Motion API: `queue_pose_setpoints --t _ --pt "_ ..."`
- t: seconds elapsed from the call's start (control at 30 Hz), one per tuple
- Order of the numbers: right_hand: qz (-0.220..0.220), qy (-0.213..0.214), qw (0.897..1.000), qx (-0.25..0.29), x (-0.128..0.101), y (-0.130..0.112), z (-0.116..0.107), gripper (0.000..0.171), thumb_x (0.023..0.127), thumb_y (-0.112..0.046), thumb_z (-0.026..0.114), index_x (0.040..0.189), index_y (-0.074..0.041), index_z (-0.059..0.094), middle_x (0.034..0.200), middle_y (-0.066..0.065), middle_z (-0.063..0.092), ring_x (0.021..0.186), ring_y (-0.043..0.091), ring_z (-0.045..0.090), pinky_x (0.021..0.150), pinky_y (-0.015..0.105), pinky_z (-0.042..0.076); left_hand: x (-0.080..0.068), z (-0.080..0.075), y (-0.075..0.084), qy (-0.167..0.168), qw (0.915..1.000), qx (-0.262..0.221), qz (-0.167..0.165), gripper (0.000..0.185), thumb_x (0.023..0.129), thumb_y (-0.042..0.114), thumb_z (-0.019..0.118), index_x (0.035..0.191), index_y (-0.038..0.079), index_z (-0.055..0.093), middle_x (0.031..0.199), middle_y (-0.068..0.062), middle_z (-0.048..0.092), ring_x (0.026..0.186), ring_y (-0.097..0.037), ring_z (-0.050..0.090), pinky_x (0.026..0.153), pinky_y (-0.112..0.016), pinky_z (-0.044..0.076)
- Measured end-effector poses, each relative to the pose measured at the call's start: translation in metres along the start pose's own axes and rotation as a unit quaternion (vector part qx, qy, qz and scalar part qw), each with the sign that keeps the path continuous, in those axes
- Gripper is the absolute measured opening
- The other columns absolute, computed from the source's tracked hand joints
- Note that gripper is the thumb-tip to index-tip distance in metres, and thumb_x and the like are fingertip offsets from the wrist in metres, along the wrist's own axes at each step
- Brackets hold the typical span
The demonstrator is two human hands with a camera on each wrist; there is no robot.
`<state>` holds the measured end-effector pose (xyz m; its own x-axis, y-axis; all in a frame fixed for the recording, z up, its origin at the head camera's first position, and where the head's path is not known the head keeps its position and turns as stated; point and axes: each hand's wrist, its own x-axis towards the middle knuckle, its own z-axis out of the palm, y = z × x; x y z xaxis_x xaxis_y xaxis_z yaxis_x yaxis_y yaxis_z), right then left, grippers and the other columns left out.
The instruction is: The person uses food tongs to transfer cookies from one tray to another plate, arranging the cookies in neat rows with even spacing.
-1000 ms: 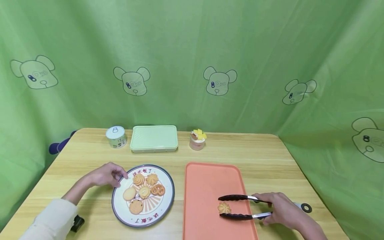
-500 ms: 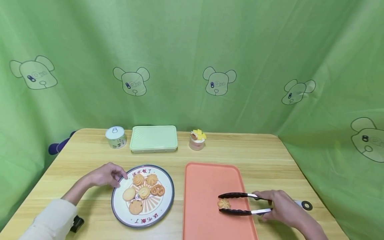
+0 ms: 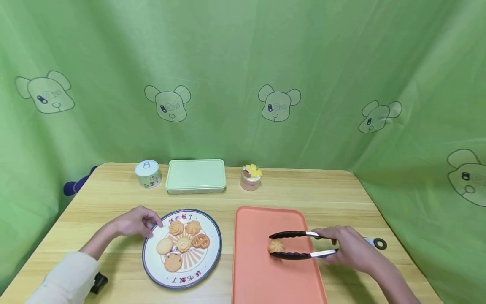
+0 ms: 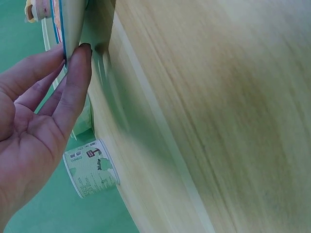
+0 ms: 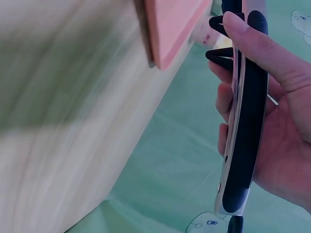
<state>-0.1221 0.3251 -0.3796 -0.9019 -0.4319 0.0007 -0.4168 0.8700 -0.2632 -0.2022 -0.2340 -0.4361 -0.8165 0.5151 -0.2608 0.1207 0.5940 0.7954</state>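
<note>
My right hand (image 3: 351, 249) grips black-tipped metal tongs (image 3: 303, 245), and their tips pinch a swirled cookie (image 3: 276, 245) over the orange tray (image 3: 262, 278). In the right wrist view the fingers (image 5: 272, 53) wrap the tongs' handle (image 5: 243, 145) beside the tray's edge (image 5: 170, 29). My left hand (image 3: 134, 221) rests at the left rim of a round plate (image 3: 212, 257) that carries several cookies (image 3: 182, 245). The left wrist view shows straight fingers (image 4: 73, 92) touching the plate's rim (image 4: 65, 29).
Along the back of the wooden table (image 3: 334, 198) stand a small tin can (image 3: 147, 173), a pale green lidded box (image 3: 195, 175) and a small cup of fruit pieces (image 3: 250, 176). Green printed cloth (image 3: 243, 76) hangs behind and on both sides.
The tongs closed on the cookie, and my right hand has carried it up the tray and slightly left. The left hand has stayed at the plate's rim.
</note>
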Motion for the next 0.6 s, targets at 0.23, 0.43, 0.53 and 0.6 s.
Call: queue_pose_setpoints --t 0.23,0.43,0.53,0.6 --pt "-0.039 0.003 0.999 0.005 0.025 -0.018 0.0 0.066 0.059 -0.023 0.087 0.12 -0.014 0.065 0.109 0.004 0.071 0.091 0.023 0.067 0.072 0.034 0.055 0.0 0.002 0.002 0.002 1.0 -0.004 -0.008 0.031 0.069 -0.003 0.072 0.1 0.001 0.067 0.079 -0.006 0.057 0.072 -0.015 0.049 0.059 -0.021 0.046" --pt "-0.034 -0.017 0.999 0.023 0.05 -0.038 0.004 0.063 0.061 -0.019 0.087 0.12 -0.011 0.065 0.104 0.003 0.071 0.075 0.01 0.055 0.06 0.021 0.044 0.001 0.001 0.001 -0.001 1.0 -0.003 0.0 0.031 0.069 -0.004 0.071 0.1 -0.001 0.067 0.078 -0.007 0.056 0.071 -0.013 0.049 0.058 -0.021 0.046" --pt "-0.037 -0.025 0.998 0.036 0.062 -0.048 0.005 0.063 0.062 -0.015 0.087 0.12 -0.009 0.065 0.1 0.004 0.07 0.073 0.01 0.053 0.057 0.019 0.042 0.001 0.001 0.001 0.0 1.0 -0.004 -0.002 0.031 0.069 -0.003 0.071 0.1 0.0 0.067 0.078 -0.007 0.056 0.071 -0.014 0.049 0.059 -0.02 0.047" --pt "-0.042 -0.028 0.998 0.04 0.069 -0.054 0.006 0.063 0.062 -0.015 0.086 0.12 -0.008 0.065 0.101 0.005 0.07 0.074 0.012 0.055 0.057 0.02 0.043 0.0 0.0 0.002 -0.001 1.0 -0.006 0.001 0.032 0.069 -0.003 0.071 0.1 -0.001 0.067 0.078 -0.007 0.056 0.071 -0.014 0.049 0.059 -0.021 0.047"
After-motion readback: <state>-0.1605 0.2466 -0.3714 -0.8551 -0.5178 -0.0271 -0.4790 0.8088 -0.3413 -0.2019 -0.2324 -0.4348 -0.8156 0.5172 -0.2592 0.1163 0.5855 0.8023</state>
